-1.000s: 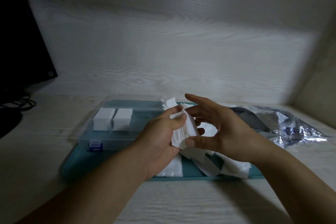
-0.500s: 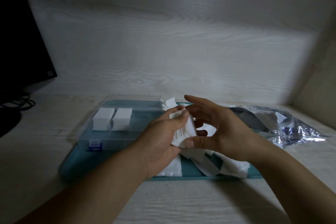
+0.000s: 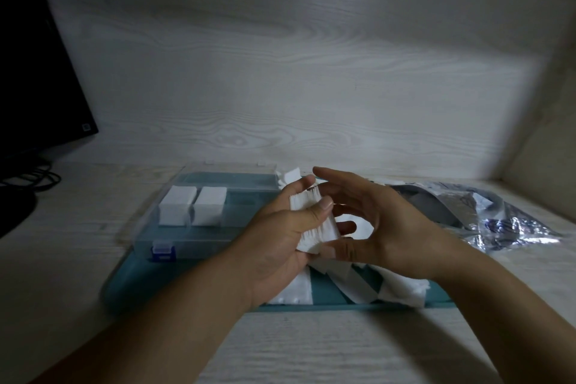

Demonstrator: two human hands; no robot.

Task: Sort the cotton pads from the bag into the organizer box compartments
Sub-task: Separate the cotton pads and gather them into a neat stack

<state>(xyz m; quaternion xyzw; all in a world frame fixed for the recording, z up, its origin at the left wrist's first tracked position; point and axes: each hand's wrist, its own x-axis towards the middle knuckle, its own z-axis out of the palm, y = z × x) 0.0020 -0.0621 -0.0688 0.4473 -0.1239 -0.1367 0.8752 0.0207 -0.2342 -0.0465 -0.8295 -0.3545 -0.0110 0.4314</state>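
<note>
My left hand (image 3: pixel 280 237) grips a stack of white cotton pads (image 3: pixel 314 221) on edge, thumb across the top. My right hand (image 3: pixel 383 227) touches the stack's lower end with its thumb, its other fingers spread loosely behind. Both hands hover over a teal tray (image 3: pixel 131 284). The clear organizer box (image 3: pixel 187 237) lies on the tray's left part, with two stacks of pads (image 3: pixel 193 206) in neighbouring compartments. Loose cotton pads (image 3: pixel 358 284) lie on the tray under my hands. The silvery bag (image 3: pixel 498 221) lies crumpled to the right.
A dark monitor (image 3: pixel 37 72) with cables (image 3: pixel 34 178) stands at the far left. A pale wood-grain wall (image 3: pixel 296 72) closes the back and a side wall (image 3: pixel 548 140) closes the right. The box has a blue latch (image 3: pixel 162 251) at its front.
My left thumb has shifted up over the stack's top edge and the stack has tilted slightly. My right hand stays against its lower end.
</note>
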